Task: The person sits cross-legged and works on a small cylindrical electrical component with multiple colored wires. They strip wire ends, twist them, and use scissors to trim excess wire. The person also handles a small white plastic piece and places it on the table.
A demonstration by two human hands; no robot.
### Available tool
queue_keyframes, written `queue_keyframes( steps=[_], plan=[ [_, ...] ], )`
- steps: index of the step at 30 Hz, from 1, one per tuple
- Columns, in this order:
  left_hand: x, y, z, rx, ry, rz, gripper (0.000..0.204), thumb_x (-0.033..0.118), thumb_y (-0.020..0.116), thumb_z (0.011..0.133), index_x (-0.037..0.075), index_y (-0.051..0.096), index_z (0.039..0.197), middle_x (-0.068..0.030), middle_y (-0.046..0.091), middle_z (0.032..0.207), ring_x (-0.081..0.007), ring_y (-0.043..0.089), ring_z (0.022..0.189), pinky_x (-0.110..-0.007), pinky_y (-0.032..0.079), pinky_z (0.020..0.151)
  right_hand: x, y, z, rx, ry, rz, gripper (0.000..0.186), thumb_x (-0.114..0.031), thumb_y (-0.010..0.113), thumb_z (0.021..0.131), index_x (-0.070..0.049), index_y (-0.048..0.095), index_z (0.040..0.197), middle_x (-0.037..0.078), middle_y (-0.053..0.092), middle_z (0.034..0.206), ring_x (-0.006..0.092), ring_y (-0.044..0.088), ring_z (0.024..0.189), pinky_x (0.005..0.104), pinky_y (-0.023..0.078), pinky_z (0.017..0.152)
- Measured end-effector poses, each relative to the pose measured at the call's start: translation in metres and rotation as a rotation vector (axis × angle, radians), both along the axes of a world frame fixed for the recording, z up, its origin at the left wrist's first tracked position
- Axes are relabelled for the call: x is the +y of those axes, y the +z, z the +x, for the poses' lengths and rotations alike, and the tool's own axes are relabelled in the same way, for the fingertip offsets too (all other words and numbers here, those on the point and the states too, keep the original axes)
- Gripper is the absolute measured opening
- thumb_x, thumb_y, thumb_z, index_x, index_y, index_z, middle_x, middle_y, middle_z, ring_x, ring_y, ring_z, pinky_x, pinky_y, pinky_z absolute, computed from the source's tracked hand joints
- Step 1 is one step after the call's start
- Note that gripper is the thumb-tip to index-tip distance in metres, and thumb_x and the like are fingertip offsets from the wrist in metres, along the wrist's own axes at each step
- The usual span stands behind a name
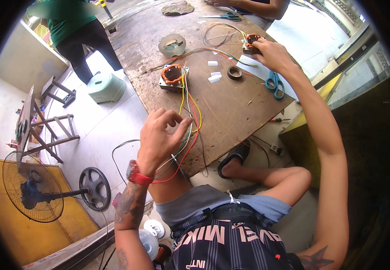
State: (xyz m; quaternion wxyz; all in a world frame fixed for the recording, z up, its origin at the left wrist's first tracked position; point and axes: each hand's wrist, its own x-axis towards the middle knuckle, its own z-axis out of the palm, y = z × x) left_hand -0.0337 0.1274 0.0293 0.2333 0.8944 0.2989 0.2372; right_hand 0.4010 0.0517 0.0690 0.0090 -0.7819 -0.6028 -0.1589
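My right hand (269, 54) reaches to the upper right of the worktable, fingers closed on a motor stator (247, 41) with orange coil and colored leads. My left hand (163, 135), with a red watch at the wrist, hangs loosely curled near the front-left edge, thumb apart, over red, yellow, white and green wires (195, 118). These wires run up to a second stator (172, 77) standing left of centre. Between the stators lie white sleeve pieces (213, 64), a tape roll (234, 72) and a long wire bundle (190, 52). Blue-handled scissors (273, 85) rest on paper at right.
The table (249, 112) ends before my legs. A round dish (171, 45), a stone (178, 8) and more scissors (231, 16) sit farther back. A person in green (73, 31) stands left; another person's arm (262, 9) is behind. A stool (105, 90) and fan (33, 189) stand left.
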Motion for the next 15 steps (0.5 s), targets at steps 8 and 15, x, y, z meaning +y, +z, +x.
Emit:
queue_keyframes(
  steps=[8,15],
  plan=[
    [-0.004,-0.011,0.030,0.124,0.117,0.038,0.038,0.046,0.080,0.095,0.008,0.080,0.093,-0.0094,0.072,0.090,-0.0304,0.069,0.094,-0.044,0.055,0.082,0.021,-0.026,0.021,0.173,-0.194,-0.084,0.044,-0.037,0.082,0.093,-0.015,0.074,0.131,0.009,0.074,0.127,0.0313,0.072,0.121,0.0476,0.059,0.095],
    [-0.006,-0.017,0.034,0.119,0.144,-0.024,0.034,0.040,0.079,0.097,0.007,0.081,0.092,-0.0108,0.073,0.091,-0.0323,0.069,0.093,-0.046,0.055,0.080,0.012,-0.011,0.009,0.141,-0.211,0.131,0.050,-0.043,0.082,0.094,-0.010,0.072,0.130,0.013,0.072,0.128,0.0347,0.071,0.121,0.0466,0.059,0.098]
  ],
)
